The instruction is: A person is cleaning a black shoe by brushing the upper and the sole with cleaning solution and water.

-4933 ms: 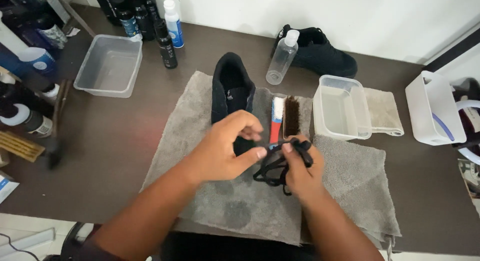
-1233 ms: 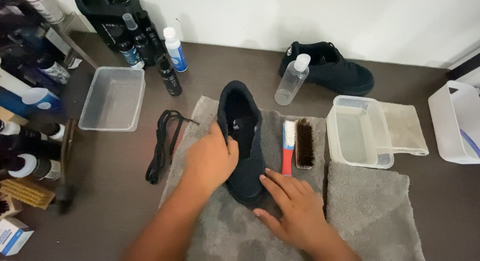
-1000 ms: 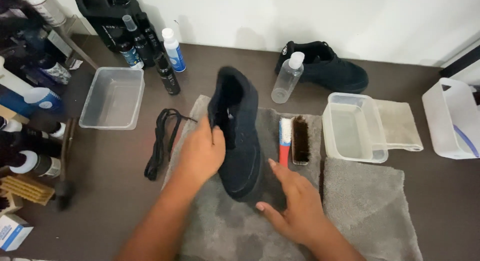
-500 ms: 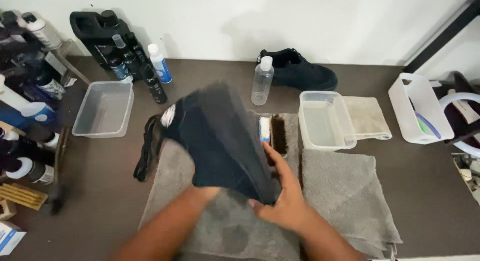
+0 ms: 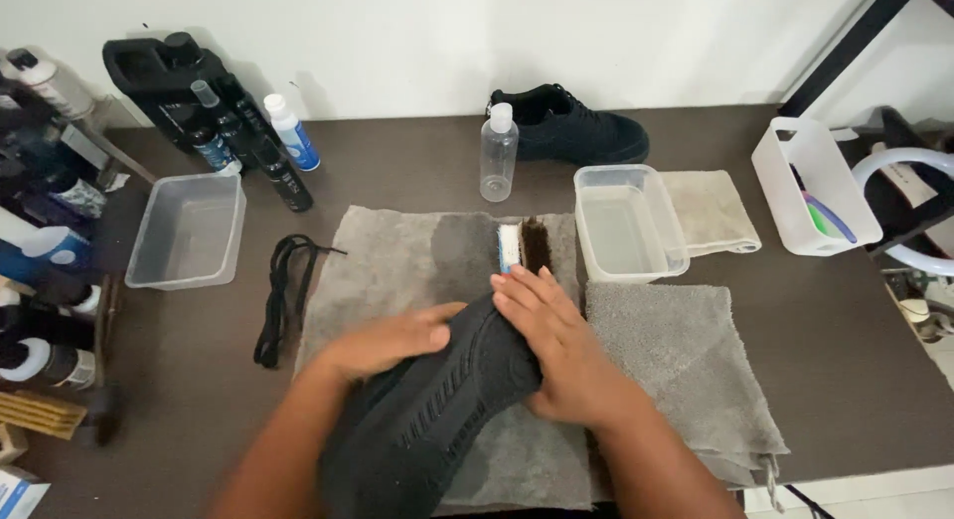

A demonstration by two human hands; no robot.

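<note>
Shoe: black shoe [image 5: 437, 420] at lower centre of the frame, turned sole up so the tread shows, toe end pointing toward the upper right, lying over the grey towel [image 5: 397, 251].
Left hand: left hand [image 5: 383, 342] lies along the shoe's left side just left of centre; fingers [image 5: 437, 332] held together and curled against the shoe, gripping it.
Right hand: right hand [image 5: 556, 355] lies on the toe end at centre right; fingers [image 5: 522, 300] slightly spread and laid flat over the sole, thumb hidden, so a full grasp cannot be confirmed.
Brushes: white-bristled brush [image 5: 508, 248] and dark-bristled brush [image 5: 536, 246] side by side on the towel, just above the right fingertips.
Laces: black shoelace [image 5: 283, 295] heaped on the brown counter [image 5: 855, 330], left of the towel.
Tubs: clear plastic tub [image 5: 184, 231] at middle left; second clear tub [image 5: 626, 223] right of the brushes, beside a folded beige cloth [image 5: 708, 211].
Second towel: grey towel [image 5: 686, 365] at lower right, touching the first.
Far edge: clear bottle [image 5: 498, 153] in front of a second black shoe [image 5: 571, 126] at top centre.
Upper left: dark and blue bottles [image 5: 248, 131] clustered.
Right edge: white bin [image 5: 810, 181].
</note>
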